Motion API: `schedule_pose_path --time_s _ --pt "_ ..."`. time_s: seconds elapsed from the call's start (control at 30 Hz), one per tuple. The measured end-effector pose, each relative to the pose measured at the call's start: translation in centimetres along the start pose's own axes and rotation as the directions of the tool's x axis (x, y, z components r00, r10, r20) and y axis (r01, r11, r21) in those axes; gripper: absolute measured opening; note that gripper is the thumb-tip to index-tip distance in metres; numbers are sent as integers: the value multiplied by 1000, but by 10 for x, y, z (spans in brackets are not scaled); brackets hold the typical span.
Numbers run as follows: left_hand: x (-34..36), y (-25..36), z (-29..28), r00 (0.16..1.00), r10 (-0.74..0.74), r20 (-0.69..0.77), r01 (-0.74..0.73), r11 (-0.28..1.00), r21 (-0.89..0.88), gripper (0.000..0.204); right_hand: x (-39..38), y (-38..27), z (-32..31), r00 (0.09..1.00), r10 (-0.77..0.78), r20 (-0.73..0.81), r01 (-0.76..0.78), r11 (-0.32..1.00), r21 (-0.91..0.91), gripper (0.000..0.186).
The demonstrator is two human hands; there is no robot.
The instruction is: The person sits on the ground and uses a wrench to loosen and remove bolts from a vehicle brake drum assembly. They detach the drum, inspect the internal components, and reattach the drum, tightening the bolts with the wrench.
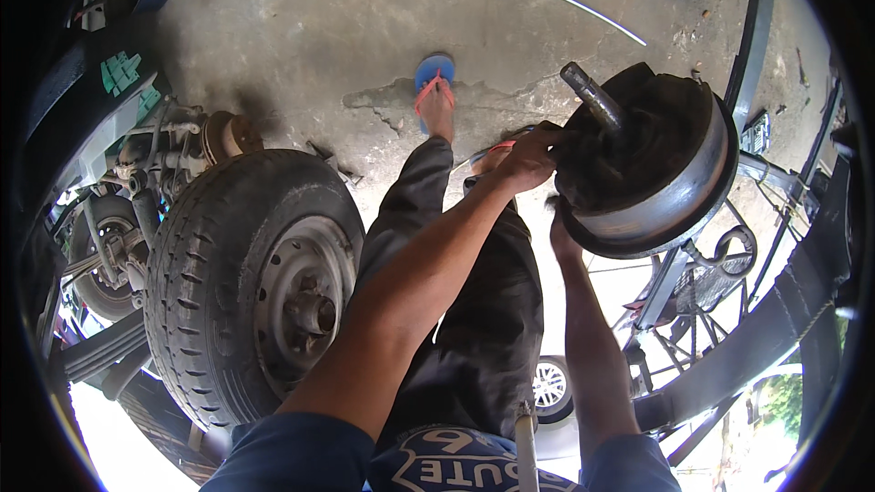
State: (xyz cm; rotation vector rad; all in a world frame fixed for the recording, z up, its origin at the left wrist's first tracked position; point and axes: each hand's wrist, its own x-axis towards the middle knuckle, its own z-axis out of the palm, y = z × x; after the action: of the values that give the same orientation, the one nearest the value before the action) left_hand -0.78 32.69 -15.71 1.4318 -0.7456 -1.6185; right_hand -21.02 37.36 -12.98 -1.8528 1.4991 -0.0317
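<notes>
A heavy brake drum (679, 191), dark inside with a shiny steel band round its side, stands to the right of my legs. From its dark greasy middle a bare metal shaft (592, 96) juts out toward the upper left. My left hand (531, 159) reaches across my body, its fingers curled onto the drum's left edge beside the shaft. Lower down, my right hand (564, 235) is at the near left rim; most of its fingers are hidden behind the drum, so its grip cannot be made out.
A large tyre on a steel rim (305, 296) stands close on my left, with axle parts (223, 137) behind it. On the concrete floor lies a long-handled wrench (583, 11). Black frame beams (752, 36) run along the right. My foot wears a blue flip-flop (435, 68).
</notes>
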Motion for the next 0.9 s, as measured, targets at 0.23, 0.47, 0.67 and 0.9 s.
schedule_pose_path --time_s 0.23,0.47,0.67,0.9 --pt "-1 1 -2 999 -47 13 48 998 -41 34 -30 -105 -161 697 252 671 -663 -129 737 23" --pt "5 -7 -4 998 4 55 -3 1000 -27 37 -12 33 12 984 -172 -49 162 974 -156 21" --pt "2 2 -3 997 -67 44 67 998 4 36 -25 -39 -64 897 289 334 -393 867 307 23" --pt "4 13 -4 998 -52 31 51 998 27 35 -27 -54 -121 673 250 696 -730 375 572 12"
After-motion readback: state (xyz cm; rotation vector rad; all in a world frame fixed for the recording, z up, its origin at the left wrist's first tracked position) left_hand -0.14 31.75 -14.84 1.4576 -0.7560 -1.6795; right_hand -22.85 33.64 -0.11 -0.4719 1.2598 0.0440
